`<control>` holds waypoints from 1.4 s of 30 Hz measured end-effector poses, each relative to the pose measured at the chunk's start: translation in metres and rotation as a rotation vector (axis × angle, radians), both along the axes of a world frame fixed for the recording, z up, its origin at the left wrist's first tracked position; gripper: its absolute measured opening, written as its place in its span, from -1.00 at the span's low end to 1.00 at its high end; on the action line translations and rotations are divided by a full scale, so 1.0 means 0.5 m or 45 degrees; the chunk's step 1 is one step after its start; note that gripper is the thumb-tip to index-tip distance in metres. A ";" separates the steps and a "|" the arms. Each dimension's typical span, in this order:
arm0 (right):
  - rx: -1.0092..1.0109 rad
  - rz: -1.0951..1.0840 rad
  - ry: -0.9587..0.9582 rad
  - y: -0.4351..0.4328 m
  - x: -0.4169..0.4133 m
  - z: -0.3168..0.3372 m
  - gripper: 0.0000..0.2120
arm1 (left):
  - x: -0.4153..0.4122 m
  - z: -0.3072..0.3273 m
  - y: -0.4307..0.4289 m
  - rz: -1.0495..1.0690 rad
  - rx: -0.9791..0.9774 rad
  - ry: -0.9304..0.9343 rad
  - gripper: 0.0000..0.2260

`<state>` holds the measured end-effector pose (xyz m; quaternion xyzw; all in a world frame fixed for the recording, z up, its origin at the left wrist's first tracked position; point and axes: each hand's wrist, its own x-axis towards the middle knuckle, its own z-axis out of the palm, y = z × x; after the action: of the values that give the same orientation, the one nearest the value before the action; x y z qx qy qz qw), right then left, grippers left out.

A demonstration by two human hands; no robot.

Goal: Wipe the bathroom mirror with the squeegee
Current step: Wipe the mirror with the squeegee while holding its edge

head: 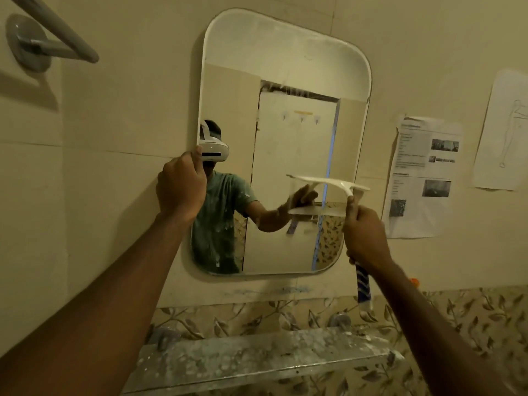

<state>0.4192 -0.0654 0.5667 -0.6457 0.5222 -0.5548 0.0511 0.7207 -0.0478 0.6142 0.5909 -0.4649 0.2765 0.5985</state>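
Note:
A rounded white-framed mirror hangs on the beige tiled wall. My left hand grips its left edge at mid height. My right hand is closed around the handle of a squeegee. The white blade lies roughly level against the glass on the mirror's right side, a little below the middle. The handle's blue-and-white striped end sticks out below my fist. Streaks and smears show near the top of the glass.
A spattered shelf juts from the wall under the mirror, against leaf-patterned tiles. A grey towel bar is mounted at upper left. Printed paper sheets are stuck to the wall on the right.

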 end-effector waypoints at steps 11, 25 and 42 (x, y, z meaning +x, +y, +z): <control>0.076 0.025 -0.009 0.037 0.001 -0.104 -0.49 | -0.003 -0.019 0.011 -0.020 0.048 0.024 -0.51; 0.162 -0.042 -0.028 0.052 0.028 -0.266 -0.52 | -0.006 -0.039 0.010 -0.033 0.037 0.036 -0.53; 0.120 -0.006 -0.045 0.060 0.031 -0.265 -0.55 | -0.004 -0.040 0.006 -0.034 0.067 0.038 -0.52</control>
<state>0.4346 -0.0352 0.4342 -0.6315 0.5484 -0.5408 0.0892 0.7187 -0.0449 0.5944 0.6043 -0.4708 0.2475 0.5933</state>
